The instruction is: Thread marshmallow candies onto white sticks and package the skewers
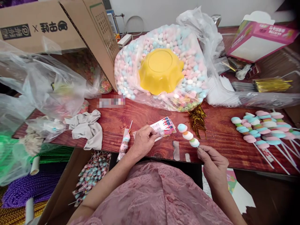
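My right hand (213, 161) pinches the lower end of a marshmallow skewer (188, 135), its pink, blue, white and orange pieces pointing up and left over the table edge. On the table, my left hand (145, 139) has its fingers closed at the near left edge of some flat printed bags (165, 126); how many it grips is hidden. Just left of that hand lies a wrapped marshmallow skewer (124, 145) with a tie at its top. A bunch of gold twist ties (198, 120) lies beyond the skewer in my right hand.
A yellow scalloped bowl (161, 70) sits upside down on a large bag of marshmallows (124, 67). Unwrapped skewers (267, 128) are piled at right. A cardboard box (98, 37), grey cloth (87, 128) and plastic bags stand left. Below the table edge, a box holds wrapped skewers (92, 175).
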`<state>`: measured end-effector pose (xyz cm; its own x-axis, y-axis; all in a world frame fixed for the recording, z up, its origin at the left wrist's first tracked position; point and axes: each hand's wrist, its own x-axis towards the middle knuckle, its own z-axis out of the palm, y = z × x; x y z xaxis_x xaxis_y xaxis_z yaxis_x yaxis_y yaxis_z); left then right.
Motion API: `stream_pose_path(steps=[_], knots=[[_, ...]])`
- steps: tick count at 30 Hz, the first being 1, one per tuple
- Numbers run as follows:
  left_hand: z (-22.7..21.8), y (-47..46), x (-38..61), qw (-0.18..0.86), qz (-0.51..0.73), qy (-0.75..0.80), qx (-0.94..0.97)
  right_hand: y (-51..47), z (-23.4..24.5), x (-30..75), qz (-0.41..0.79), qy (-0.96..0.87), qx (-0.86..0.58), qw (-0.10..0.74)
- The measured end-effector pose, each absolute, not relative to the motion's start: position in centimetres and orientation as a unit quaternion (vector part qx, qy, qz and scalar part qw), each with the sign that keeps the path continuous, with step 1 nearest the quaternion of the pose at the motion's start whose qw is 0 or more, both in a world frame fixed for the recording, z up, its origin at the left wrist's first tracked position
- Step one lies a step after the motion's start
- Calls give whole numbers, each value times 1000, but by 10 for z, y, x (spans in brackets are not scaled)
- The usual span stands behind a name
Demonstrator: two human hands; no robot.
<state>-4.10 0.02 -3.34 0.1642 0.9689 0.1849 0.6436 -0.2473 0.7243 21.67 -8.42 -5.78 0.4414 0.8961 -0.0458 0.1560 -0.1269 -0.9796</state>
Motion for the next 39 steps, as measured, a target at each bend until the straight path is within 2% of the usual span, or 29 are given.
stream_pose_path(steps=[5, 12, 17, 20, 23, 28, 33, 35, 39], knots=[[-33, 1, -45, 298, 335, 539, 713, -78, -52, 227, 346, -453, -645, 509], [-34, -1, -46, 294, 349, 535, 711, -56, -29, 239, 181, -695, -558, 415], [-37, -6, -44, 237, 338, 515, 751, -44, -13, 251, 12, -820, -498, 282], [-39, -7, -45, 180, 307, 493, 794, -40, 0, 252, -13, -851, -466, 241], [-41, -7, -46, 156, 296, 474, 815, -37, 5, 249, 52, -850, -449, 269], [-42, -5, -49, 160, 293, 444, 832, -36, -1, 242, 10, -858, -432, 278], [-36, -3, -48, 154, 355, 407, 828, -33, -7, 243, 39, -842, -408, 352], [-30, -3, -47, 181, 357, 393, 828, -32, -8, 243, 39, -832, -419, 361], [-14, -6, -44, 269, 282, 415, 822, -35, -8, 240, 39, -822, -429, 373]])
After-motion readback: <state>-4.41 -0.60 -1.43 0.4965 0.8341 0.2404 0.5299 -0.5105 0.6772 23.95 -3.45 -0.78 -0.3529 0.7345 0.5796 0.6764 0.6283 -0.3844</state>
